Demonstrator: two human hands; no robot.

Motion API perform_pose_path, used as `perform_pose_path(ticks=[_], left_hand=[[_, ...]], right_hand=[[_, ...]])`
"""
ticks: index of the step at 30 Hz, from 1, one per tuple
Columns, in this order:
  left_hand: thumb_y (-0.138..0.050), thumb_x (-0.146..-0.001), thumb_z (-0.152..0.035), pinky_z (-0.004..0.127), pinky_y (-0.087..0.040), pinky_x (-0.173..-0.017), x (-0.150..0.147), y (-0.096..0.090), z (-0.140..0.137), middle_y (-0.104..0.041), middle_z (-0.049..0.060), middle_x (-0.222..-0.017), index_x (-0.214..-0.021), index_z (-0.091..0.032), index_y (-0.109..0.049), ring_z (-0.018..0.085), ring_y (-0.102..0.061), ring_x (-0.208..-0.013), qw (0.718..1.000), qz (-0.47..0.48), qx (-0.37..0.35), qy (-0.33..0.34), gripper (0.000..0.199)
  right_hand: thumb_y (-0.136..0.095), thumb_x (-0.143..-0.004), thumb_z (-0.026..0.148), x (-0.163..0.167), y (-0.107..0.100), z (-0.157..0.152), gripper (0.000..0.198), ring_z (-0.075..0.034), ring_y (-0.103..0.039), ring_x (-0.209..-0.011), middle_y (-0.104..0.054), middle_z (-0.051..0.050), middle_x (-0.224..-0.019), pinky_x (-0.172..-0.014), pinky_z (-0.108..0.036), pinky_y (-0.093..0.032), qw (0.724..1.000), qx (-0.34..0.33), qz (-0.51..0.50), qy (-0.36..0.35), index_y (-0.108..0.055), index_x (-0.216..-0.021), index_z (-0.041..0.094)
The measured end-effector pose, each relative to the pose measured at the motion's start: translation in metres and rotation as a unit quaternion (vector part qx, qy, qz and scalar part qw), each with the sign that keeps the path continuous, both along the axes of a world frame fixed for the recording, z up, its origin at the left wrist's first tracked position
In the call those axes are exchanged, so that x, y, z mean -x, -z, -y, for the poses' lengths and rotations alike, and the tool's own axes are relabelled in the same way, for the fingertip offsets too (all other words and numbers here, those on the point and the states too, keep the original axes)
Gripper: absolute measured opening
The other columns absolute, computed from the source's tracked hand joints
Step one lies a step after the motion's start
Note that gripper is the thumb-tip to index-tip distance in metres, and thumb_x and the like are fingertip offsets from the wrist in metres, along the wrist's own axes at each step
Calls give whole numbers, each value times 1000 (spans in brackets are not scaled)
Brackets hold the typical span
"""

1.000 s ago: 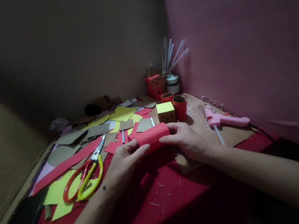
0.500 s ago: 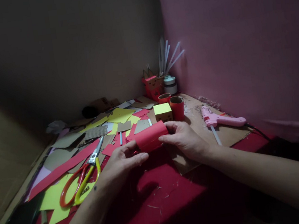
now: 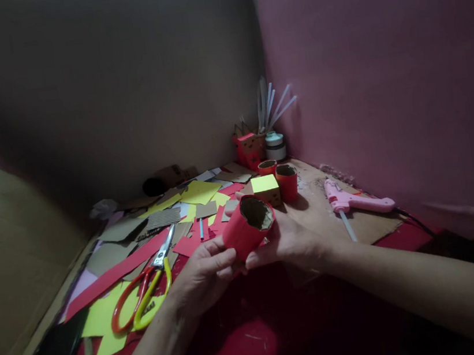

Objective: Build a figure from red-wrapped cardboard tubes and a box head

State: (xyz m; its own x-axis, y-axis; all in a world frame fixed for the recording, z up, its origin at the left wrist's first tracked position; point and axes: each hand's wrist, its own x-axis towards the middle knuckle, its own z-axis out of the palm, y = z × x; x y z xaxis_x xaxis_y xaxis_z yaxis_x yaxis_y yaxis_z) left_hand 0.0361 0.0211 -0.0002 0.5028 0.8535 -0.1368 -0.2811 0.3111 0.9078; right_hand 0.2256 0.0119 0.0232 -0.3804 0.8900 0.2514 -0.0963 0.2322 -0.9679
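A red paper-covered cardboard tube (image 3: 239, 232) is held between both hands, tilted so that its open end and brown inside face up toward me. My left hand (image 3: 211, 265) grips its lower left side, thumb in front. On the right side, my right hand (image 3: 287, 243) is wrapped round it, with part of the fingers hidden behind the tube. Just beyond stand a small cardboard box with a yellow top (image 3: 265, 184) and two similar red tubes, the nearer one (image 3: 288, 185) upright beside the box.
Red-and-yellow-handled scissors (image 3: 150, 296) lie at the left on paper and cardboard scraps. A pink glue gun (image 3: 357, 199) with its cord rests at the right on a cardboard sheet (image 3: 374, 226). White glue sticks (image 3: 269, 106) and a lidded jar (image 3: 275, 146) stand in the corner.
The red tube has turned from lying sideways to tilted, its open end now showing. My left hand has closed on its side, and the right has shifted lower round it. The view has moved slightly.
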Motion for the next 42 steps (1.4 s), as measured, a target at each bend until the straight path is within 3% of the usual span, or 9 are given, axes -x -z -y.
perform_pose_path(ticks=[5,10,16,22,26,30,36,39,42], left_hand=[[-79,-58,-9,23,-51,-59,1,5,-2,-68,6,-70,-78,-10,-72,12,-60,-61,998,-53,-9,17,21],[-81,-62,-20,17,-39,-35,8,9,-11,-63,3,-55,-71,-10,-68,8,-51,-39,984,-133,6,-121,19],[-75,-71,-39,15,-32,-28,17,-1,-12,-57,-3,-47,-70,-13,-63,6,-43,-32,960,-130,-14,-249,29],[-67,-77,-53,13,-26,-28,20,-1,-13,-47,-6,-38,-57,-15,-55,4,-35,-29,945,-138,-16,-296,44],[-72,-73,-42,14,-31,-33,16,-3,-11,-58,-3,-51,-78,-13,-68,4,-41,-36,956,-131,-46,-260,30],[-77,-69,-31,18,-38,-39,13,-3,-7,-68,3,-64,-90,-12,-74,7,-50,-43,959,-163,-77,-219,29],[-82,-59,-21,20,-43,-51,21,-12,13,-62,0,-61,-58,-14,-68,9,-53,-54,948,-184,-135,-221,15],[-80,-60,-26,22,-44,-55,42,-24,24,-56,-3,-65,-53,-17,-55,9,-51,-55,924,-238,-155,-257,27],[-64,-75,-45,28,-46,-61,79,-25,25,-62,1,-73,-82,-20,-65,17,-58,-64,832,-451,-176,-272,26]], right_hand=[[-78,-58,15,12,-9,-8,48,-20,-60,-76,-64,0,-82,-68,-34,-52,1000,-2,-16,-10,-56,-101,20],[-77,-53,7,22,-13,-21,43,-20,-59,-80,-63,0,-83,-74,-34,-50,998,-25,0,49,-57,-88,22],[-73,-55,1,18,-41,-2,33,-22,-57,-81,-57,0,-73,-78,-37,-48,997,42,37,54,-51,-67,23],[-75,-61,21,12,-2,-20,41,-24,-57,-82,-63,-2,-85,-76,-39,-47,997,65,31,18,-60,-99,23],[-71,-66,28,11,21,-32,51,-28,-58,-94,-63,-4,-94,-81,-41,-47,998,59,-27,-14,-58,-116,24],[-70,-65,31,12,25,-34,59,-30,-59,-93,-64,-6,-93,-81,-43,-48,995,72,-47,-41,-56,-122,22],[-70,-64,29,12,27,-32,59,-29,-58,-94,-65,-7,-100,-83,-43,-47,990,106,-71,-59,-55,-121,24],[-75,-62,28,11,30,-32,53,-28,-59,-91,-64,-8,-98,-82,-43,-48,987,127,-66,-70,-59,-112,20],[-79,-58,28,10,29,-29,53,-28,-59,-88,-65,-8,-97,-78,-42,-49,985,148,-44,-76,-59,-106,19]])
